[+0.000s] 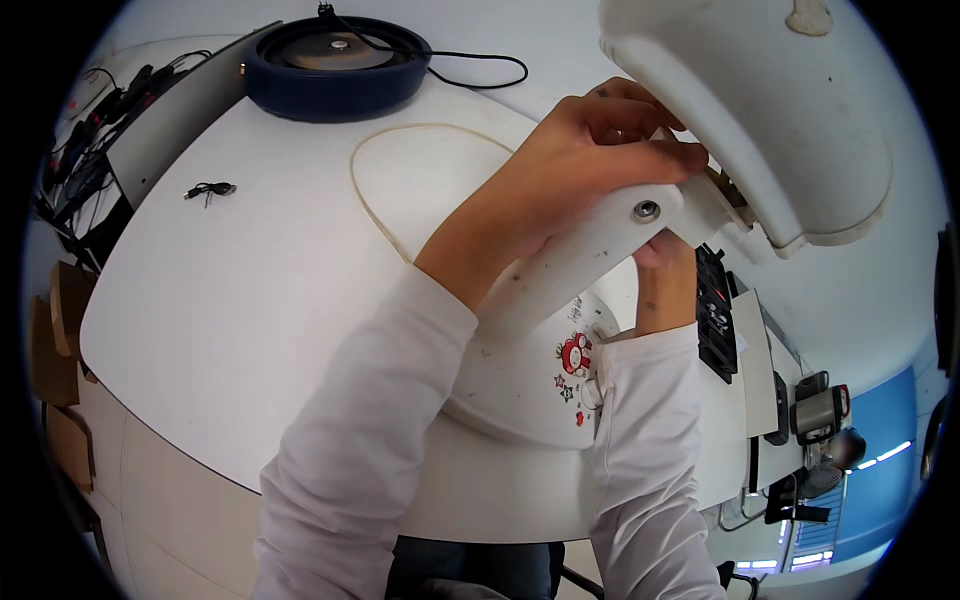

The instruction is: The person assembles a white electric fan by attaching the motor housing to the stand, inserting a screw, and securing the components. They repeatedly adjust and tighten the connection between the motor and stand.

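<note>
The fan [620,260] looks like off-white plastic, smooth and slightly glossy, with scuffs and a small metal bolt [646,210] at its hinge; both sleeves [370,420] are soft white matt cloth. The table [250,290] is smooth, matt white, the round base [335,65] dark blue plastic with a faint sheen, and the loop [385,190] looks rubbery.

Bright, even daylight, soft shadows, fisheye bending at edges

I take this for an office or lab workroom: a broad white surface [250,300] carries loose cables [208,189] and a power strip [110,95] far left, with black desk gadgets [716,315] at right.
</note>
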### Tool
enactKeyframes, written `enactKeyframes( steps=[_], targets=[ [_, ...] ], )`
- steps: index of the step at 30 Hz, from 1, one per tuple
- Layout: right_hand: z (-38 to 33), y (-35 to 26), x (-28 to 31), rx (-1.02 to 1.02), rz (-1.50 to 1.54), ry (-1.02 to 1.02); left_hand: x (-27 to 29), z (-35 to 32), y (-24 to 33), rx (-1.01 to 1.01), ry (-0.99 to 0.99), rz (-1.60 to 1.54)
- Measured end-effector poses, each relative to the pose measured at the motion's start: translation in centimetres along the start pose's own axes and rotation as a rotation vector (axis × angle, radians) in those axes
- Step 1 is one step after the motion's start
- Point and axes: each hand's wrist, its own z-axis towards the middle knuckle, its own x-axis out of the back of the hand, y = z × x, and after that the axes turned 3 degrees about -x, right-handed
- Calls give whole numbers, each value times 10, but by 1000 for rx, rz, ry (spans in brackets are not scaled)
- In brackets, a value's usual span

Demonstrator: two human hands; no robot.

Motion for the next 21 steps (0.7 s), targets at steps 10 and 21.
enactKeyframes(
  steps=[10, 21],
  targets=[
    [-13, -15, -2, -82, 152, 38, -6, 5, 2, -5, 15, -66],
    [-7, -12, -7, -73, -197, 208, 4, 5, -5, -26, 18, 48]
  ],
)
